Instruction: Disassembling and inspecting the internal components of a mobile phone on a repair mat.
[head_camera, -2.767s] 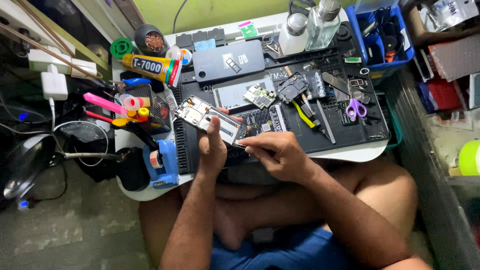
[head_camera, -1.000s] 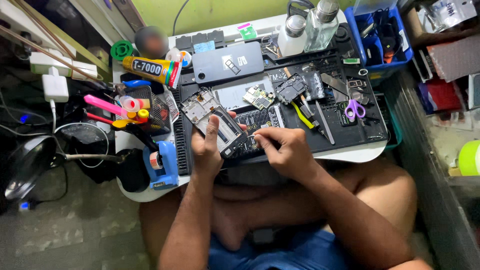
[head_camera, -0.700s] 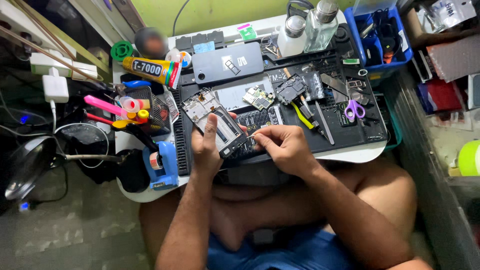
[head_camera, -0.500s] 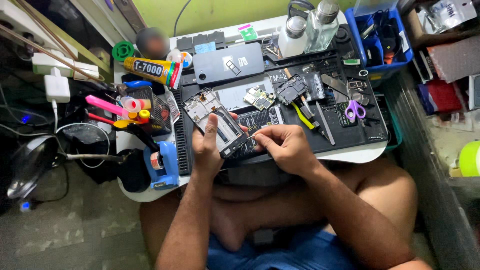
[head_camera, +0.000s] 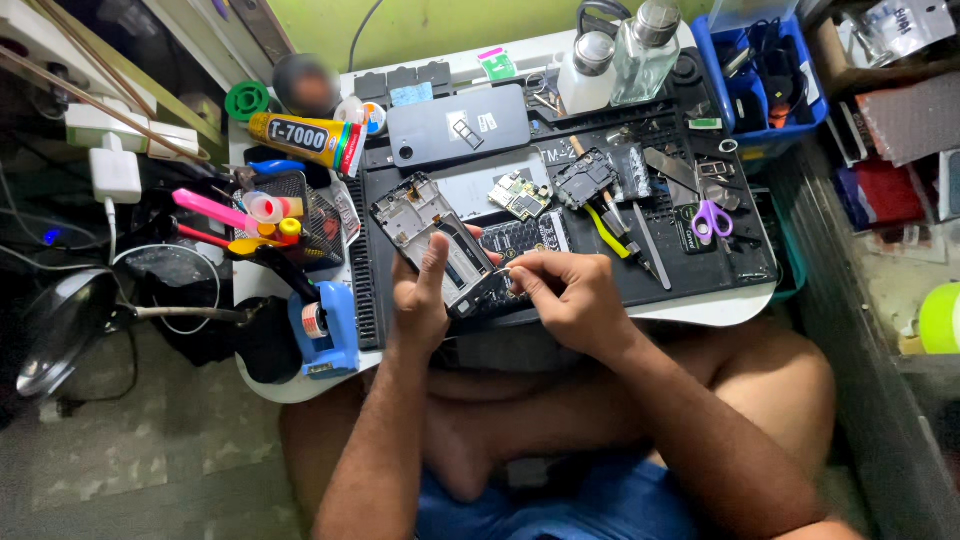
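Setting: I see a cluttered repair bench, a small white table (head_camera: 700, 308) under a black ribbed work mat (head_camera: 660, 265), with a green wall behind.
Nearest: my bare knees and blue shorts (head_camera: 600, 500) fill the bottom edge below the table.
Left hand: my left hand (head_camera: 420, 300) grips the opened grey phone frame with exposed internals (head_camera: 435, 240), thumb laid along its face, fingers wrapped under it.
Phone frame: it sits tilted over the near left part of the mat, its lower end at my palm.
Right hand: my right hand (head_camera: 565, 295) is pinched shut at the fingertips, right at the frame's lower end; what it pinches is too small for me to tell.
Left of the mat: a blue tape dispenser (head_camera: 330, 325) stands by the table edge, with a black mesh tray (head_camera: 300, 200) of pink and yellow tools beyond it.
Mid mat: a small green circuit board (head_camera: 520, 193), yellow-handled tweezers (head_camera: 605, 222) and purple-handled scissors (head_camera: 710, 218) lie well apart.
Farther: a dark grey phone back cover (head_camera: 455, 125) lies beside a yellow glue tube (head_camera: 305, 138).
Farthest: two clear bottles (head_camera: 615, 65) stand at the rear, a blue plastic bin (head_camera: 765, 130) to their right.
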